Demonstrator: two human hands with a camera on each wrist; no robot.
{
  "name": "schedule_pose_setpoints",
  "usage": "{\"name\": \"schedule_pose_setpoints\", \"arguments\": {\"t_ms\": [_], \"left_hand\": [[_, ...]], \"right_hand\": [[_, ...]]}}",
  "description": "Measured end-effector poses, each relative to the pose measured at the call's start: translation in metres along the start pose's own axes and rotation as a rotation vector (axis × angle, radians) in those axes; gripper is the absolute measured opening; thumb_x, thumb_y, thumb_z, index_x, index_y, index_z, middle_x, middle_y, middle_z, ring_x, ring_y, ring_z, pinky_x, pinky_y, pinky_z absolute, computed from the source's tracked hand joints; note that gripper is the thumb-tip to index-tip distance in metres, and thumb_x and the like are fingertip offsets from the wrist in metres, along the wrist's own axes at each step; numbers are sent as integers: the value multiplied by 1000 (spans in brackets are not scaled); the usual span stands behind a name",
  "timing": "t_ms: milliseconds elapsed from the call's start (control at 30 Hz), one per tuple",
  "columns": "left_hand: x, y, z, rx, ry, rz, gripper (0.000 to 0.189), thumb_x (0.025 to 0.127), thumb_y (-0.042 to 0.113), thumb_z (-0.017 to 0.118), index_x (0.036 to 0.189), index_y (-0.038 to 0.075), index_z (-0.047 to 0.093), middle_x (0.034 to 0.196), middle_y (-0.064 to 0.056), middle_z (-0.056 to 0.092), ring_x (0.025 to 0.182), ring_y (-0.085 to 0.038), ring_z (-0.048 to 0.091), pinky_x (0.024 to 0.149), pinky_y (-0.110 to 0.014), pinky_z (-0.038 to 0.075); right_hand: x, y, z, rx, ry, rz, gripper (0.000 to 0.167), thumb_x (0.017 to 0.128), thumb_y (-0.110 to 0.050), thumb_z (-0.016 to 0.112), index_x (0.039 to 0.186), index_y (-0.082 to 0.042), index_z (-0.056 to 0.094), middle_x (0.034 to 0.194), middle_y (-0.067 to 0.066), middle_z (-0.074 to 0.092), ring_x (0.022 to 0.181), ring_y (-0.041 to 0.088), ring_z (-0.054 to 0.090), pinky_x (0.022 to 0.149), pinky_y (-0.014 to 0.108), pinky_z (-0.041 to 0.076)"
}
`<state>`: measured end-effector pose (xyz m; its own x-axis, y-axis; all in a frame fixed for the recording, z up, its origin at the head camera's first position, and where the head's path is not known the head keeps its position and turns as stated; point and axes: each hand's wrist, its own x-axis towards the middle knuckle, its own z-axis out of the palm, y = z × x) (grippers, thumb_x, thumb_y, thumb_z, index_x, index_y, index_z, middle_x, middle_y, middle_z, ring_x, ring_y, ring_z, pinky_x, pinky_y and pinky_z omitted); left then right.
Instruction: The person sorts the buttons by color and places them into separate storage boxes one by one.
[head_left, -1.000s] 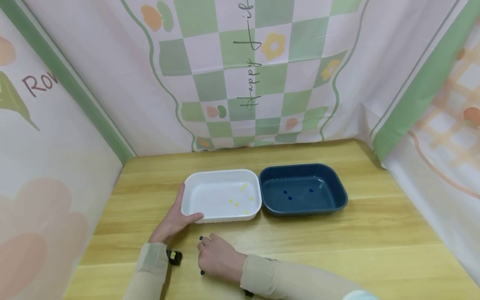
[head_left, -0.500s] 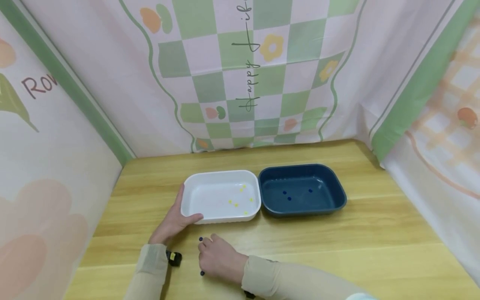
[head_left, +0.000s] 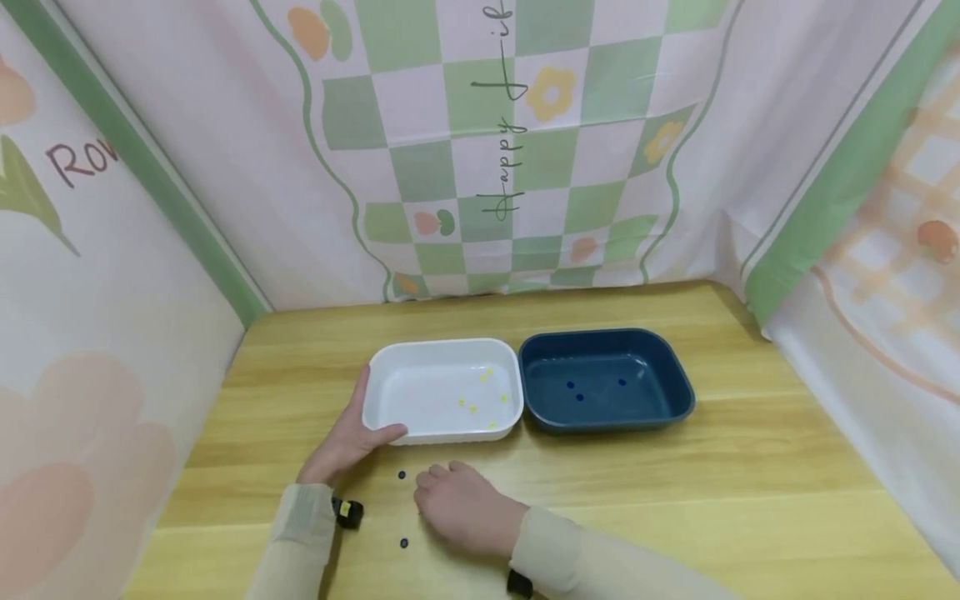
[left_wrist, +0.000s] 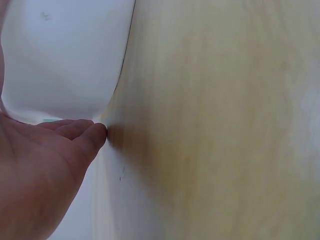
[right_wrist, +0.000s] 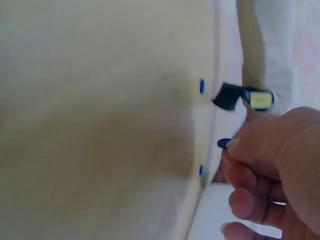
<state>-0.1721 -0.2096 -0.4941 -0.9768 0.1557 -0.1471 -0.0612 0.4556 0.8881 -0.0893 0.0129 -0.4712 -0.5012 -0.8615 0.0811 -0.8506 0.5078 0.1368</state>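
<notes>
A white tray [head_left: 427, 440] stands on the table, several small yellow pieces inside it. My left hand [head_left: 347, 437] grips its left front corner, thumb along the front rim and fingers against the outer side. In the left wrist view, those fingers [left_wrist: 92, 137] touch the white wall. My right hand [head_left: 468, 510] is in front of the white tray, just above the table. The right wrist view shows its thumb and forefinger pinching a small blue button [right_wrist: 224, 143]. Two more blue buttons lie on the table, one farther back [head_left: 402, 475] and one nearer [head_left: 404, 542].
A dark blue tray [head_left: 607, 425] stands right beside the white one, with three dark blue buttons [head_left: 580, 397] on its bottom. The wooden table [head_left: 720, 508] is bounded by printed curtains [head_left: 480, 167] at the back and sides. A black camera [head_left: 348, 513] sits at the left wrist.
My right hand has drawn back to the right and risen a little, now pinching a button. The two buttons beside it show fully. My left hand and both trays stay put.
</notes>
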Motion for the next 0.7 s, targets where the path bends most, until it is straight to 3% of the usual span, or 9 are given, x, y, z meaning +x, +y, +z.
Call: {"name": "schedule_pose_setpoints", "arguments": {"t_ms": [167,300,500,700], "left_hand": [[0,0,-1,-3,-12,6,125,74,42,83,154,36,-13,163,-10,1,144,-37,14,114,-58,13],[0,1,-1,-4,-13,17,124,76,37,83,154,33,-13,162,-13,2,143,-39,18,113,-59,14],[1,1,-1,-7,-5,15,125,75,34,84,156,28,-12,162,-14,6,140,-38,25,112,-58,18],[1,2,-1,2,-13,9,124,76,36,83,155,29,-12,162,-13,4,142,-38,20,113,-58,15]], "right_hand": [[-10,15,-7,311,42,131,10,88,-21,64,79,-23,62,75,-14,49,63,1,46,50,17,36],[-17,27,-14,609,40,241,7,90,-17,61,86,-22,64,76,-18,54,66,-3,49,58,15,42],[-25,45,-23,1152,109,438,12,94,-26,64,89,-18,72,70,-11,58,63,4,50,57,20,42],[-34,62,-27,1497,189,632,20,91,-25,68,92,-6,74,57,-4,47,50,9,38,45,22,30]]}}
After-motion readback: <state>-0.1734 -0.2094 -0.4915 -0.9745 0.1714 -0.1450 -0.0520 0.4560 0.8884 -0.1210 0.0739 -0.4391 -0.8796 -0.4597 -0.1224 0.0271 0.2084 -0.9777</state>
